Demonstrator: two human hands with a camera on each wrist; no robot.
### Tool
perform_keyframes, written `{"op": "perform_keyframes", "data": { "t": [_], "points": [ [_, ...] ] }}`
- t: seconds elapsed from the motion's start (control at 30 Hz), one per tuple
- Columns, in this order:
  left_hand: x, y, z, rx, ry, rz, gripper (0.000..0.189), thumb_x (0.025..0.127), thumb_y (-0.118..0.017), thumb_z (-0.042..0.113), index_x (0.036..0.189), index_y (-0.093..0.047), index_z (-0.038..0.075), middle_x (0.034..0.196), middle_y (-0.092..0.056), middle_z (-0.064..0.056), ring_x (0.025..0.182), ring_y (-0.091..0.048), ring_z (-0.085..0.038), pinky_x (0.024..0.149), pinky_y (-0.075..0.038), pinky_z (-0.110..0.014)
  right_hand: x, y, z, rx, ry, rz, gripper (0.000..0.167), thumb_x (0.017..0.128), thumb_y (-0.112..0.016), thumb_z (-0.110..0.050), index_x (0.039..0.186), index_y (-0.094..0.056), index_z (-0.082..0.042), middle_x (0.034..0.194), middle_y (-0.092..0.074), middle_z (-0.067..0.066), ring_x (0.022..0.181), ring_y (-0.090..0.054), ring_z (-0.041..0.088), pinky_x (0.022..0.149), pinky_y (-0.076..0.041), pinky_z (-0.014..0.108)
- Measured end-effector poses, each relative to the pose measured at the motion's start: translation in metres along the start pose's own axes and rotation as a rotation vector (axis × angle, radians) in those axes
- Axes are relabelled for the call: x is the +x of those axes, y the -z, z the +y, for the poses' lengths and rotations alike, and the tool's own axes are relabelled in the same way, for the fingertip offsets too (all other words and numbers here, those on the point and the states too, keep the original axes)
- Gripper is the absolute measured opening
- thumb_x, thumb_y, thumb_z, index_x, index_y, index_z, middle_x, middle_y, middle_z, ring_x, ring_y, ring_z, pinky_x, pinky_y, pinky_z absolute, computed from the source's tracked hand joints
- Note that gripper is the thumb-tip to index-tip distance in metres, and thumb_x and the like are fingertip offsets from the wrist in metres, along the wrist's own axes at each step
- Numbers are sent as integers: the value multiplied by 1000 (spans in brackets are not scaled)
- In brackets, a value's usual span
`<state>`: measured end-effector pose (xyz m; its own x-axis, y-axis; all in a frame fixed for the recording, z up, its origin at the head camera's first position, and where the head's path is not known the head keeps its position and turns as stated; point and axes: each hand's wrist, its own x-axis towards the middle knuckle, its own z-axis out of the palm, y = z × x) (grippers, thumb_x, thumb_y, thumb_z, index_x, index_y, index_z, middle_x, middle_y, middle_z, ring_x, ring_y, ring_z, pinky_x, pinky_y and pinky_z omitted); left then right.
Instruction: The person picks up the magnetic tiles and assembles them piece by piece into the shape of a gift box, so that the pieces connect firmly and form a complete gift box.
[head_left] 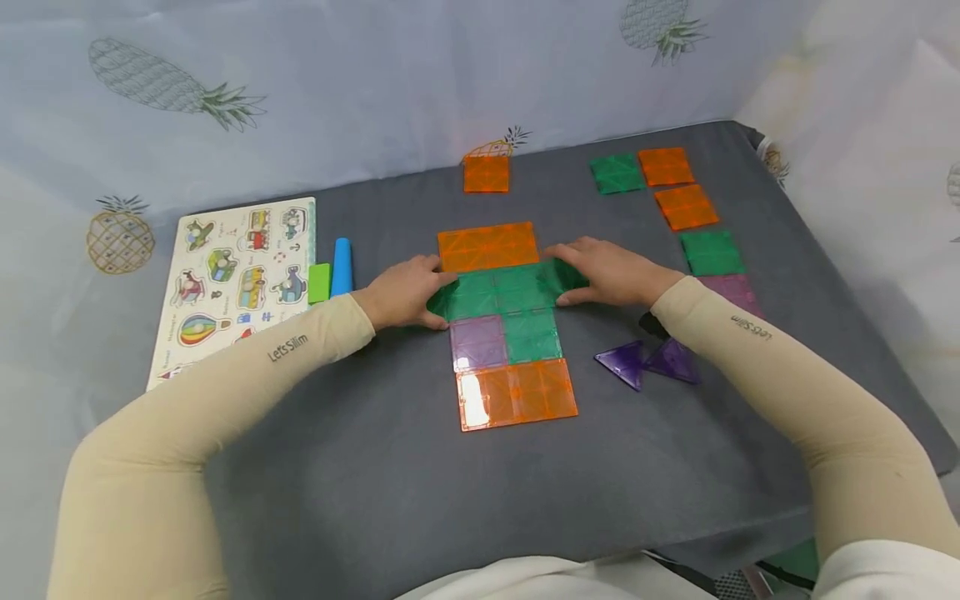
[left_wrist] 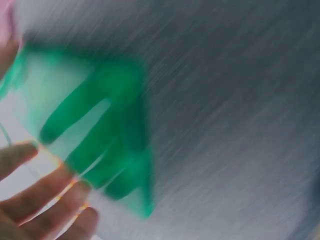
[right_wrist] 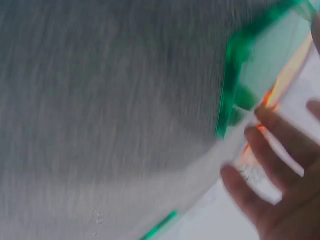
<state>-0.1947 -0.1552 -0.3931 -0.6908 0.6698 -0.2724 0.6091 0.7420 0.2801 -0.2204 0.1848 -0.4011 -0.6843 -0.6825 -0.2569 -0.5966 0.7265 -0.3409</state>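
Observation:
Both hands flank a row of translucent green square tiles (head_left: pixel 474 293) lying on the dark table. On the left, my left hand (head_left: pixel 405 292) holds a green tile (left_wrist: pixel 122 85) at the row's end, thumb at the near corner and fingers at the far one. At the opposite end, another green tile (right_wrist: pixel 260 65) tilts up from the table, held between thumb and fingers of my right hand (head_left: pixel 611 271). An orange rectangle (head_left: pixel 487 247) adjoins the row's far side. Nearer me lie a light purple square (head_left: pixel 478 342), a green square (head_left: pixel 532 335) and an orange rectangle (head_left: pixel 517 394).
Two purple triangles (head_left: pixel 621 364) lie by the right forearm. Loose orange (head_left: pixel 686 207), green (head_left: pixel 711 252) and purple tiles line the right side; an orange square (head_left: pixel 486 175) lies at the back. A picture puzzle board (head_left: pixel 236 283), a green block (head_left: pixel 318 283) and a blue stick (head_left: pixel 342 265) are left.

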Motion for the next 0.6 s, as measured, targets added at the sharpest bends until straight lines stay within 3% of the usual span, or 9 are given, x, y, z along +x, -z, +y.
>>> {"op": "perform_keyframes", "data": {
  "t": [0.07, 0.17, 0.27, 0.37, 0.5, 0.6],
  "points": [
    [8, 10, -6, -25, 50, -32, 74, 82, -73, 46, 139, -51, 5, 121, -54, -19, 100, -53, -31, 87, -48, -44, -1, 8, 8, -12, -74, 54, 71, 91, -62, -45, 147, -34, -12, 141, -48, 18, 129, -43, 40, 103, -37, 60],
    [27, 27, -17, -74, 166, -22, 73, 87, -67, 47, 142, -46, 4, 131, -50, -22, 114, -50, -36, 97, -44, -49, -8, 24, 30, -33, -285, 130, 68, 95, -56, -43, 146, -32, -5, 137, -48, 27, 124, -42, 49, 97, -36, 67],
    [54, 42, -27, -141, 317, 19, 76, 92, -59, 48, 147, -37, 1, 142, -43, -25, 128, -42, -40, 106, -37, -51, -19, 38, 58, 24, -555, 107, 79, 96, -48, -50, 150, -20, 1, 139, -37, 37, 123, -34, 58, 96, -30, 72],
    [85, 50, -31, -210, 472, 72, 79, 93, -54, 51, 149, -31, 0, 146, -41, -22, 133, -40, -38, 110, -36, -49, -28, 43, 84, 122, -734, 38, 96, 93, -42, -60, 152, -3, 5, 144, -19, 44, 128, -20, 63, 99, -20, 77],
    [131, 52, -25, -265, 634, 174, 86, 91, -53, 58, 154, -19, 10, 147, -39, -20, 134, -39, -36, 107, -39, -47, -32, 35, 107, 213, -773, 4, 102, 91, -41, -64, 151, 4, 7, 146, -11, 45, 131, -16, 62, 102, -17, 76],
    [162, 44, -18, -251, 708, 190, 90, 89, -51, 63, 156, -7, 22, 153, -26, -22, 139, -28, -37, 110, -36, -48, -30, 25, 114, 218, -763, 31, 98, 92, -41, -62, 151, -2, 7, 145, -18, 43, 129, -22, 61, 102, -20, 75]
  ]
}}
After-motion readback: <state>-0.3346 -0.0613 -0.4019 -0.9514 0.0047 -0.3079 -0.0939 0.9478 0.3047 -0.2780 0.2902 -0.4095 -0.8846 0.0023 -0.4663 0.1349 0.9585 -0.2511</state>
